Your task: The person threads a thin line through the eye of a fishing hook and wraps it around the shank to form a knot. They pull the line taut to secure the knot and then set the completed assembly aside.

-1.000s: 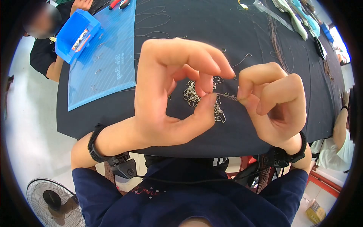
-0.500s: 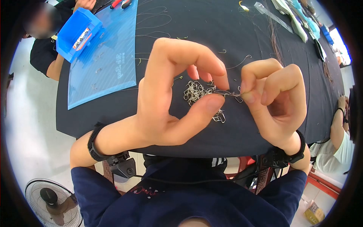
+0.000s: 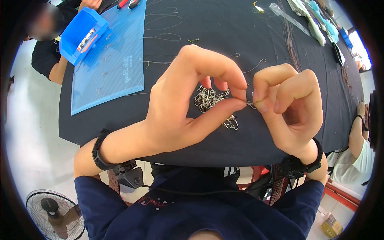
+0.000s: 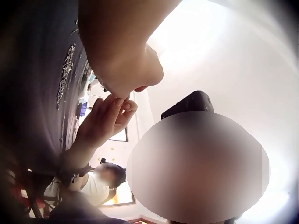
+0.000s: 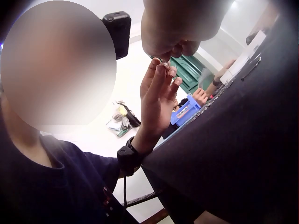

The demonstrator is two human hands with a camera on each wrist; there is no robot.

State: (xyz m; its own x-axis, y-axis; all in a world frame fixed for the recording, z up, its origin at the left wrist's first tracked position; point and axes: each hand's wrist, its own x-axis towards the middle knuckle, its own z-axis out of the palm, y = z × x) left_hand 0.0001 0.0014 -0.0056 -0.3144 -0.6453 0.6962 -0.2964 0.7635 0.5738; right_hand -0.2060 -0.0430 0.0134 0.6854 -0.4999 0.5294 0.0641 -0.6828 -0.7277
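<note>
Over the dark table, my left hand [image 3: 176, 102] pinches a thin fishing line between thumb and index finger. Facing it, my right hand [image 3: 290, 106] grips a small metal fish hook [image 3: 251, 105] between thumb and index fingertip, its other fingers curled. Only a short bit of hook and line shows between the two pinches; the rest is covered by fingertips. A tangled pile of silvery fish hooks [image 3: 208, 98] lies on the cloth, partly behind the left hand. In the right wrist view, the left hand's fingertips [image 5: 160, 67] meet close under the right hand.
A blue translucent mat [image 3: 116, 76] lies at the left, with hooks on it and a blue bin [image 3: 76, 40] at its edge. Looped lines [image 3: 164, 36] run beside it. Red-handled pliers [image 3: 128, 4] lie at the far edge. Dark strands [image 3: 291, 40] and bags [image 3: 308, 18] sit farther right.
My left hand has slid right along the line, its fingertips now close to the right hand's. Its fingers shifted their pinch on the way. The right hand has stayed nearly in place.
</note>
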